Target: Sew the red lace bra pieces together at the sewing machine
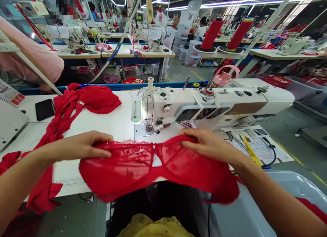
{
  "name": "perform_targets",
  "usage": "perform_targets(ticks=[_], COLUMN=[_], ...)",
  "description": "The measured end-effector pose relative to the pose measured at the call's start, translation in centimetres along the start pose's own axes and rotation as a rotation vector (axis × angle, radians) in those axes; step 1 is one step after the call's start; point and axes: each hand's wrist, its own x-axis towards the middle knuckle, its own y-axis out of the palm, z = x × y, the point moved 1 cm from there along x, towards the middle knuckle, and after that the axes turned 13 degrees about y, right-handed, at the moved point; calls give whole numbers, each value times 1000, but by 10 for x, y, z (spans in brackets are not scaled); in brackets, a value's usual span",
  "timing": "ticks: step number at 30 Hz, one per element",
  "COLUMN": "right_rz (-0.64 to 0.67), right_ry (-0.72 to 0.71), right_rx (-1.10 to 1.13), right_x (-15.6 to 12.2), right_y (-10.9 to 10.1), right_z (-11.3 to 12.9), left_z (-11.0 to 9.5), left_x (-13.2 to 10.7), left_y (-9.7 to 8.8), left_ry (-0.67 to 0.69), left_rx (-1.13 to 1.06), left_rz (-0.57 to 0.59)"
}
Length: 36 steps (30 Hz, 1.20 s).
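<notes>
A sheer red lace bra [127, 167] is stretched between my two hands, just in front of the sewing machine. My left hand [93, 146] pinches its upper edge on the left side, thumb and fingers closed on the fabric. On the other side my right hand [201, 143] grips the top edge of the right cup. The bra's lower parts hang over the front edge of the table. Behind it stands the white sewing machine [204, 102], its needle area [149, 126] lit and apart from the fabric.
A heap of red fabric pieces [99, 99] trails down the table's left side. Nearby lies a black phone [45, 109]. A yellow measuring tape [250, 150] rests at the right. A grey plastic bin [235, 213] stands lower right. A person in a pink top [33, 56] sits at the left.
</notes>
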Motion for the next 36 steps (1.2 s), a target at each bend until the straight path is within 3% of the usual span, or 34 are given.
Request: perform_targets(ticks=[1,2,3,5,7,10,12,14,17,19,21,25,30,36], right_rz=[-137,-271,-344,-350,-285,-287,-329,-358,-398,-417,-400,-313,-351,-410], right_ry=[30,38,-7,-178,-317,-354,-311,-285,-277,-268,-278,-384,-358,-359], right_rx=[-159,-261,-293,-151,-14,-49,-158,-252,-330,-341,-290,-133,-135,-130], right_x=[5,10,13,18,21,29,32,31,23,19,19,31,44,42], right_y=[0,7,19,53,85,112,118,121,124,124,120,114,121,126], right_z=[-2,-3,-1,4,7,4,-4,-12,-15,-12,-6,4,-1,-6], left_z=[0,-3,-9,-29,-56,-81,-78,-64,-45,-45,-54,-73,-62,-50], left_x=[11,22,32,45,50,48,44,40,37,39,44,51,45,39], left_y=[7,15,27,56,96,149,167,169,154,144,140,151,166,166], left_ry=[-37,-77,-125,-188,-57,80,110,161,243,269,260,292,314,352], left_rx=[10,47,115,296,217,79,106,107,67,54,37,34,193,265], left_rz=[136,164,115,-171,-363,-464,-475,-406,-290,-269,-328,-473,-292,-282])
